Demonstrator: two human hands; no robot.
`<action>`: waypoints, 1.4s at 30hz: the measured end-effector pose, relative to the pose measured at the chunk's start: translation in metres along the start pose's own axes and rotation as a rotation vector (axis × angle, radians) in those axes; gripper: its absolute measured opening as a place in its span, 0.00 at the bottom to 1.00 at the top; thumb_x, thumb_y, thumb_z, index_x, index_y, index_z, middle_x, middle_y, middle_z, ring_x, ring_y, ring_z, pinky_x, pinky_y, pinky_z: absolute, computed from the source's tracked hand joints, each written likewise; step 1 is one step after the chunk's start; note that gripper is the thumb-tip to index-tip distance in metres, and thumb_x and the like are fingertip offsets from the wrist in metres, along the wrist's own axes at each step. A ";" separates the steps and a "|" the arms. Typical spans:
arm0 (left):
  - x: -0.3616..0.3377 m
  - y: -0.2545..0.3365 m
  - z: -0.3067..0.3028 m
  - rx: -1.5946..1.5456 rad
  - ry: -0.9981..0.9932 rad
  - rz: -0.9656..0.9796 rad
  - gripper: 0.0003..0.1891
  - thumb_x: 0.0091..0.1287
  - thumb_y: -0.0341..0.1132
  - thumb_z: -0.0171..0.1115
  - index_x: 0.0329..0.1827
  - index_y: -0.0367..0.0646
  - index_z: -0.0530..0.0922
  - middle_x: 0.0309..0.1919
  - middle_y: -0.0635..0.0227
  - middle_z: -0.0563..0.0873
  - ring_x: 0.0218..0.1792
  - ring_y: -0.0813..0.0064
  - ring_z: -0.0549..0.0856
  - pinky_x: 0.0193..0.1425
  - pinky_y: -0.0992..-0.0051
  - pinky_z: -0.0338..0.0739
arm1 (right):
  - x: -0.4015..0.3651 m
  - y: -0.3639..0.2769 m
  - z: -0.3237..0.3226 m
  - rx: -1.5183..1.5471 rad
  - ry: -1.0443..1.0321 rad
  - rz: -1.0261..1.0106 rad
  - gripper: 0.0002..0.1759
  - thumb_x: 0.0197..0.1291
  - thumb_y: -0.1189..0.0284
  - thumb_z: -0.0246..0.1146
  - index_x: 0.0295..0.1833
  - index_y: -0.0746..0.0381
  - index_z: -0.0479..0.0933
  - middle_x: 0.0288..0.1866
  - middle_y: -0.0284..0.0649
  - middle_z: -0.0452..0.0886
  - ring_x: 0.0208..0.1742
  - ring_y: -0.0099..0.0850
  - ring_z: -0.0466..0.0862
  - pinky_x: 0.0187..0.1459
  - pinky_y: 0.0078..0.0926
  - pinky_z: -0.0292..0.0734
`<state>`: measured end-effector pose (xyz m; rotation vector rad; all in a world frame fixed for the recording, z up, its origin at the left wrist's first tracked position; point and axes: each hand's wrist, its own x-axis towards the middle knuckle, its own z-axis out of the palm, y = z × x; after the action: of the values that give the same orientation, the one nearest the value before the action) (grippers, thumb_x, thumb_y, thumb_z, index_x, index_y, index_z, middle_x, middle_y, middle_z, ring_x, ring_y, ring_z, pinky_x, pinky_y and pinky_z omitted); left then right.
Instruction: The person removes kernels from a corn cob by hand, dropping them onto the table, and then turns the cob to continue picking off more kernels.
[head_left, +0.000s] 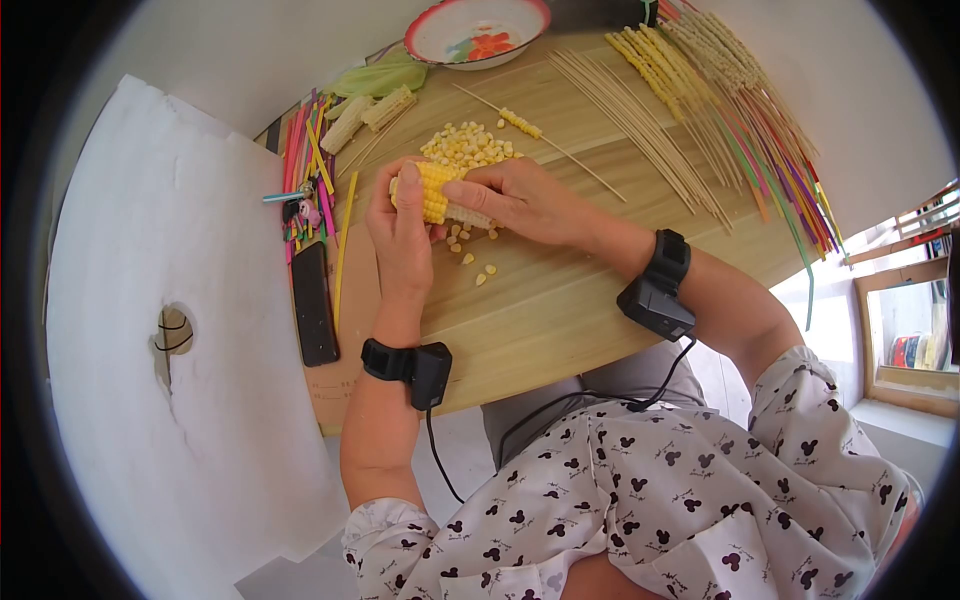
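A partly stripped corn cob is held above the wooden table. My left hand wraps round its kernel-covered end, with the thumb on top. My right hand presses its thumb and fingers against the cob's right side, near the bare part. Just behind the hands lies a pile of loose kernels, and several more kernels are scattered in front. A stick with yellow kernels threaded on it lies to the right of the pile.
Stripped cobs lie at the back left, near an enamel bowl. Bare sticks and kernel-covered skewers fill the right side. Colourful strips and a black phone lie along the left edge.
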<state>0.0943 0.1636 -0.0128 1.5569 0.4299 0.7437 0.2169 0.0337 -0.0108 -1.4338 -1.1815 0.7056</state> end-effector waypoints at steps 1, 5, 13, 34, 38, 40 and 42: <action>0.000 0.001 0.000 -0.012 0.000 -0.007 0.18 0.78 0.50 0.54 0.50 0.44 0.77 0.33 0.76 0.80 0.27 0.91 0.75 0.22 0.88 0.67 | 0.000 -0.001 -0.001 0.038 -0.016 -0.013 0.30 0.76 0.50 0.53 0.38 0.70 0.78 0.22 0.34 0.71 0.26 0.22 0.67 0.28 0.29 0.66; 0.000 0.001 0.000 -0.032 -0.014 -0.016 0.18 0.79 0.50 0.50 0.49 0.44 0.78 0.33 0.76 0.80 0.27 0.90 0.76 0.21 0.86 0.67 | 0.003 0.010 0.003 0.056 -0.011 -0.109 0.28 0.78 0.52 0.51 0.40 0.69 0.78 0.24 0.35 0.73 0.28 0.23 0.69 0.31 0.29 0.69; 0.002 0.000 0.001 -0.203 -0.036 -0.071 0.18 0.78 0.51 0.52 0.49 0.44 0.78 0.32 0.76 0.81 0.27 0.89 0.76 0.21 0.86 0.67 | 0.006 0.021 0.005 -0.033 0.073 -0.172 0.24 0.76 0.61 0.49 0.35 0.70 0.76 0.24 0.48 0.78 0.26 0.37 0.80 0.32 0.35 0.74; 0.015 -0.005 -0.021 -0.187 0.064 -0.089 0.21 0.72 0.49 0.46 0.55 0.43 0.76 0.39 0.70 0.85 0.36 0.82 0.81 0.29 0.81 0.69 | 0.014 0.033 -0.019 -0.190 0.285 -0.019 0.08 0.60 0.72 0.68 0.41 0.65 0.82 0.30 0.29 0.80 0.28 0.16 0.72 0.30 0.19 0.70; 0.014 -0.002 -0.017 -0.269 0.061 -0.096 0.23 0.71 0.51 0.45 0.57 0.43 0.75 0.45 0.67 0.85 0.41 0.79 0.82 0.35 0.78 0.72 | 0.014 0.036 -0.018 -0.219 0.308 -0.070 0.08 0.61 0.72 0.67 0.42 0.65 0.83 0.30 0.30 0.81 0.27 0.17 0.72 0.30 0.20 0.71; 0.014 -0.004 -0.019 -0.285 0.026 -0.099 0.23 0.71 0.50 0.45 0.58 0.43 0.74 0.46 0.67 0.85 0.42 0.78 0.82 0.36 0.78 0.73 | 0.015 0.034 -0.017 -0.265 0.336 -0.094 0.09 0.64 0.71 0.66 0.43 0.66 0.83 0.30 0.31 0.81 0.27 0.17 0.72 0.31 0.21 0.72; 0.015 -0.004 -0.021 -0.301 -0.007 -0.102 0.24 0.71 0.50 0.46 0.59 0.43 0.74 0.46 0.66 0.85 0.43 0.77 0.83 0.38 0.77 0.75 | 0.015 0.031 -0.015 -0.167 0.316 -0.079 0.11 0.66 0.68 0.65 0.43 0.67 0.82 0.29 0.31 0.81 0.28 0.17 0.73 0.30 0.21 0.72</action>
<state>0.0915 0.1899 -0.0142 1.2465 0.3701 0.6892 0.2445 0.0447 -0.0347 -1.5619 -1.0599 0.3156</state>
